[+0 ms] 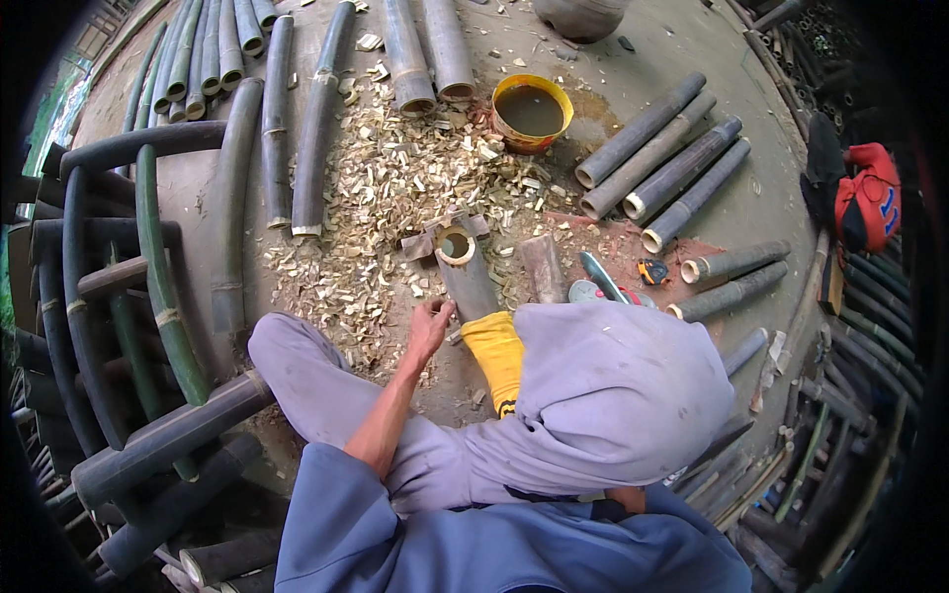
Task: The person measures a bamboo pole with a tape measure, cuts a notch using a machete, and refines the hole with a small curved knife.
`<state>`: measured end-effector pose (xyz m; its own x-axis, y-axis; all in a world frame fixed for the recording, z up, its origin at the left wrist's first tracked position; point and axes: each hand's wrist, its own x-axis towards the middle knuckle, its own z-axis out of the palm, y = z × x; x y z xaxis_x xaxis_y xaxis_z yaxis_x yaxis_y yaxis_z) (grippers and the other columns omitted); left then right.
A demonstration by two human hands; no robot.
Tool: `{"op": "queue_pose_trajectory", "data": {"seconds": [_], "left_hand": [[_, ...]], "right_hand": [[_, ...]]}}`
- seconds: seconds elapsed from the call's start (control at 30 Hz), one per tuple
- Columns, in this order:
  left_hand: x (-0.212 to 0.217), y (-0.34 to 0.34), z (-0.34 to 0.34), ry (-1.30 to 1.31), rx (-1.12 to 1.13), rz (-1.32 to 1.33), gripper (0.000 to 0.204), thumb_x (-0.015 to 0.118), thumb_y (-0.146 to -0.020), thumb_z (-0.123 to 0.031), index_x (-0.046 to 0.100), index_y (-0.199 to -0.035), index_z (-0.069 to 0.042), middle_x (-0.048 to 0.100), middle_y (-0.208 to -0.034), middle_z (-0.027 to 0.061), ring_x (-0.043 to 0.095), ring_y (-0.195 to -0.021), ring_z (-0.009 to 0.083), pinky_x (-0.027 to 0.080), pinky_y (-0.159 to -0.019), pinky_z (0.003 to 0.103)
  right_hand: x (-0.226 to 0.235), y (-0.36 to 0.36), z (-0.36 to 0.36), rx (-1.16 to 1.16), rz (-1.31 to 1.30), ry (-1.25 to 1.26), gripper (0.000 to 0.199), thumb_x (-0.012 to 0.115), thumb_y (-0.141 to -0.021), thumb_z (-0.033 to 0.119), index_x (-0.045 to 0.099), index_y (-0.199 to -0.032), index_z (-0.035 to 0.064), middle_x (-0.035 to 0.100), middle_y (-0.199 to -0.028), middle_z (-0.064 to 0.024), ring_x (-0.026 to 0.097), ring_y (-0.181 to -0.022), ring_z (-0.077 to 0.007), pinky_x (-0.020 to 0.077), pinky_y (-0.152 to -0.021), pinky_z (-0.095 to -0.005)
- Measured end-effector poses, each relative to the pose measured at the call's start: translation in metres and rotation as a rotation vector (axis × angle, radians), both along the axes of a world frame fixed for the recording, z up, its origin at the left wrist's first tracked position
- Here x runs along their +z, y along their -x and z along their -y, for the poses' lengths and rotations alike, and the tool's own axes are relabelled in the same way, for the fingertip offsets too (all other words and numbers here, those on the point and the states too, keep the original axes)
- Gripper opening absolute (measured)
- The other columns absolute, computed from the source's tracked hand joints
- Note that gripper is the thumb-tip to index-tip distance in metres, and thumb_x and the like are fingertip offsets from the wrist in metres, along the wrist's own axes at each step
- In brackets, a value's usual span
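My left hand [430,326] is closed, its fingers curled beside a short bamboo tube [469,287]. Whether anything small is pinched in them is too small to make out. The tube's open end, with a pale cut rim, points away from me and rests at a small wooden block [417,245]. Yellow cloth [491,354] covers its near part, between my legs in grey trousers. Of my right arm only a bit of wrist or forearm [625,498] shows below my raised right knee; the hand is hidden. Past that knee a blade-like tool [603,277] sticks out.
Pale wood chips [395,188] cover the ground ahead. A yellow-rimmed bucket of murky liquid [531,111] stands beyond them. Cut bamboo poles [643,128] lie at the right; more are stacked at the left [168,326]. A tape measure [651,270] and a red bag [868,198] are on the right.
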<state>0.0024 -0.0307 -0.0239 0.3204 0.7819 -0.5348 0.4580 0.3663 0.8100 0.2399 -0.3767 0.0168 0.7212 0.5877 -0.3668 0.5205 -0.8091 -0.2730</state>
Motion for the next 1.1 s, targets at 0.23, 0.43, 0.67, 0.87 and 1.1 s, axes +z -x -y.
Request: {"op": "queue_pose_trajectory", "data": {"seconds": [0.23,0.43,0.67,0.87,1.1], "left_hand": [[-0.021,0.019,-0.003,0.003,-0.109,-0.152,0.029,0.063,-0.078,-0.025,0.061,-0.066,0.001,0.059,-0.057,0.007,0.053,-0.055,0.0149,0.044,-0.057,0.033],[-0.011,-0.002,0.012,-0.402,-0.041,-0.098,0.027,0.068,-0.073,-0.021,0.06,-0.067,0.003,0.057,-0.057,0.0099,0.053,-0.056,0.017,0.044,-0.057,0.035],[-0.04,0.029,0.008,-0.013,-0.203,-0.269,0.027,0.065,-0.075,-0.022,0.061,-0.068,0.003,0.058,-0.058,0.0099,0.052,-0.055,0.0146,0.043,-0.055,0.033],[-0.029,0.027,0.009,-0.088,-0.153,-0.184,0.027,0.066,-0.075,-0.024,0.062,-0.071,0.003,0.06,-0.06,0.0109,0.054,-0.057,0.0162,0.044,-0.057,0.034],[-0.018,0.022,0.011,-0.055,-0.195,-0.183,0.027,0.066,-0.074,-0.024,0.063,-0.072,0.003,0.059,-0.059,0.0123,0.056,-0.057,0.0178,0.046,-0.058,0.035]], "right_hand": [[-0.012,0.005,0.016,-0.033,-0.027,-0.019,0.06,0.069,-0.069,0.006,0.046,-0.124,0.003,0.047,-0.119,-0.0222,0.044,-0.11,-0.0401,0.0368,-0.094,-0.0491],[-0.007,-0.019,-0.005,-0.066,0.117,-0.135,0.061,0.069,-0.069,0.006,0.045,-0.125,0.0027,0.046,-0.122,-0.022,0.044,-0.11,-0.0402,0.0366,-0.095,-0.0491],[-0.008,-0.039,-0.04,-0.048,0.177,-0.034,0.061,0.069,-0.068,0.01,0.046,-0.125,0.0041,0.045,-0.118,-0.0224,0.043,-0.112,-0.0398,0.0374,-0.095,-0.0449],[-0.023,-0.011,-0.031,0.166,0.148,0.12,0.058,0.072,-0.068,0.017,0.049,-0.12,0.0101,0.049,-0.118,-0.0186,0.044,-0.112,-0.0372,0.0403,-0.088,-0.0497],[-0.039,-0.004,-0.012,0.016,0.314,0.193,0.045,0.067,-0.078,0.025,0.051,-0.117,0.01,0.054,-0.116,-0.0129,0.048,-0.111,-0.0311,0.0374,-0.091,-0.0464]]}}
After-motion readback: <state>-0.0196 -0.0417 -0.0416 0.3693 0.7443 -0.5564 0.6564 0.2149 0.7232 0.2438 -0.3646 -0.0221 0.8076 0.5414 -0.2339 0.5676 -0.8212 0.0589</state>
